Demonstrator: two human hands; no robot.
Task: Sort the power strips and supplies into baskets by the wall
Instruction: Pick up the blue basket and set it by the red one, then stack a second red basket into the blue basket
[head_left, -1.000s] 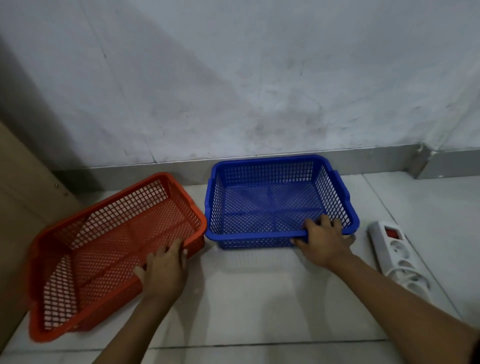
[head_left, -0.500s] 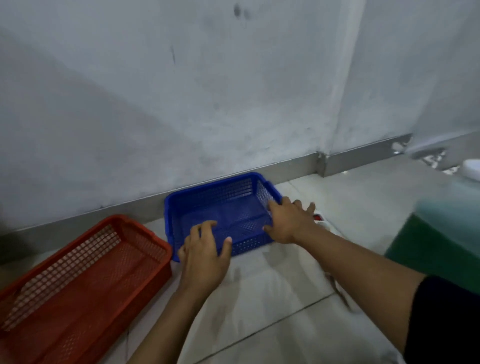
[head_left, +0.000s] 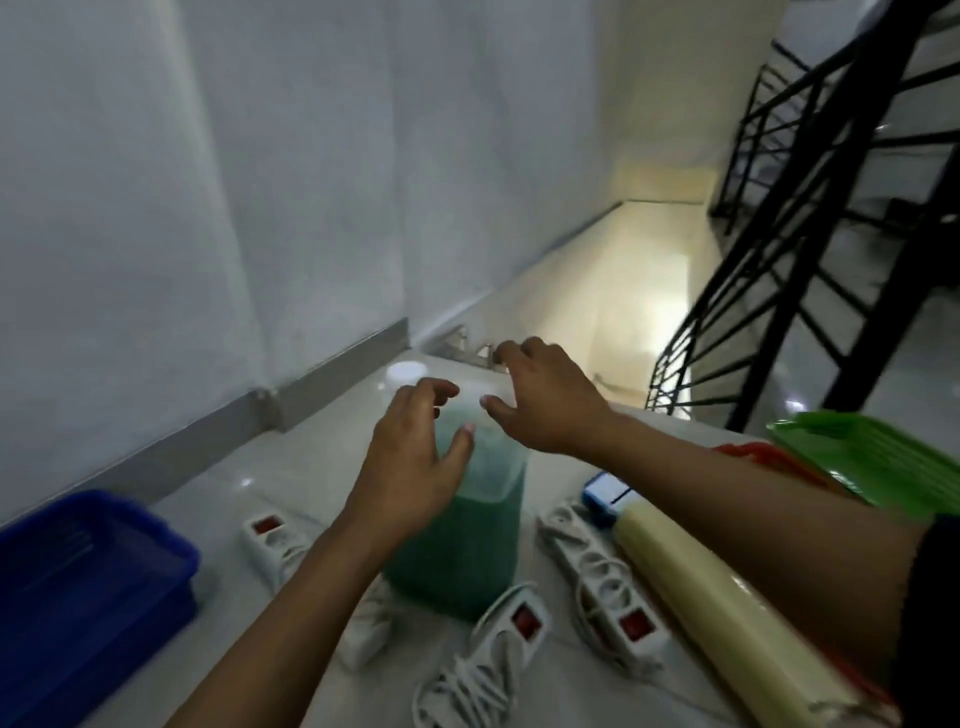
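Note:
A translucent jug of green liquid (head_left: 467, 525) with a white cap (head_left: 407, 372) stands on the tiled floor. My left hand (head_left: 415, 467) hovers in front of it, fingers apart, holding nothing. My right hand (head_left: 550, 397) is spread above its top, also holding nothing. Three white power strips with red switches lie around the jug: one to its left (head_left: 270, 535), one in front with a coiled cord (head_left: 511, 631), one to its right (head_left: 597, 571). The blue basket (head_left: 98, 577) sits at the lower left by the wall.
A pale yellow roll (head_left: 727, 618) lies at the right, a small blue-and-white item (head_left: 602, 496) at its far end. A green tray (head_left: 872, 462) rests on something red (head_left: 769, 454). A black stair railing (head_left: 810, 234) rises at right. The wall skirting (head_left: 332, 374) runs along the left.
The view has swung right, away from the baskets. Both hands have let go of the blue basket and now reach around the green jug. The orange basket is out of view.

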